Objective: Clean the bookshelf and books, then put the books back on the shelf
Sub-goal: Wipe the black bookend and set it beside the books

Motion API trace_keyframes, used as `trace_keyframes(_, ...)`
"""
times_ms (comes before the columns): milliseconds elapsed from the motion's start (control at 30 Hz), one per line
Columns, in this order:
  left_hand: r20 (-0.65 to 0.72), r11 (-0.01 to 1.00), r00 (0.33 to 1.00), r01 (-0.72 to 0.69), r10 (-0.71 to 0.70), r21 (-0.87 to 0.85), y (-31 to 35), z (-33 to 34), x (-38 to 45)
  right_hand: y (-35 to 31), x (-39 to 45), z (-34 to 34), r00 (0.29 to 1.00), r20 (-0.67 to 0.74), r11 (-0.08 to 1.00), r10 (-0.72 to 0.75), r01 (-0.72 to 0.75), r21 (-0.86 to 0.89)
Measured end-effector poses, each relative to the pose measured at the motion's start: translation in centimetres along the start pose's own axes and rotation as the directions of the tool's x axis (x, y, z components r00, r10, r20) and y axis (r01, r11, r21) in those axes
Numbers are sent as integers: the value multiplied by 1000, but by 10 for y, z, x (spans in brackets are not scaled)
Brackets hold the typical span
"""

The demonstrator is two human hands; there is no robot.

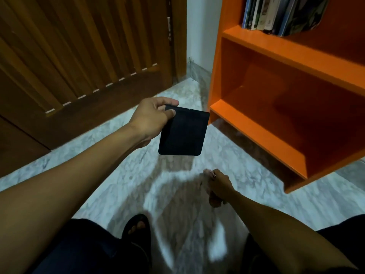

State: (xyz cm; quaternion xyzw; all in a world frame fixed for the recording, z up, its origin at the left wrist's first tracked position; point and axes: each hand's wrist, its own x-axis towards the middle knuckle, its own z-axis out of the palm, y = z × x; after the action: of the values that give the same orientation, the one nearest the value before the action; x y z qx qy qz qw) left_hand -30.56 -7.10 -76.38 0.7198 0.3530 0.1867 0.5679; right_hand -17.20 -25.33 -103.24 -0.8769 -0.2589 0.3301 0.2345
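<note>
Marble floor (122, 175), orange shelf (256, 133) w/ empty bay. Left hand (152, 119) pinches dark book (183, 133) by one corner; could slip. Right hand (219, 186) curled, looks empty.

Left hand (150, 117) pinches a dark book (183, 133) beside the orange bookshelf (256, 133).

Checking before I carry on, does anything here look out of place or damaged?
Nothing looks spilled or broken. The books on the orange bookshelf's upper shelf lean sideways rather than standing upright, and the lower compartment holds nothing.
</note>
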Motion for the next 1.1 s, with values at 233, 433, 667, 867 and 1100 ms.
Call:
trace_keyframes(233, 19, 1000, 1000, -11, 11, 0, 2, 10, 6, 33, 31, 28, 999, -3, 986, 46, -45, -160)
trace_keyframes(433, 46, 999, 998, -51, 50, 8, 3, 16, 7, 35, 25, 30, 969, 235, 890, -79, 175, -421)
trace_keyframes(667, 152, 855, 948, -317, 279, 410, 14, 13, -9, -36, 20, -83, 1000, 25, 999, -11, 10, 51)
trace_keyframes(867, 351, 489, 824, -552, 445, 676, 47, 18, -30, -160, -43, -229, 905, -373, 914, -206, 314, 257)
trace_keyframes(1100, 510, 200, 664, -695, 547, 691, 114, 45, -26, -269, -147, -328, 760, -512, 883, -401, 470, 5)
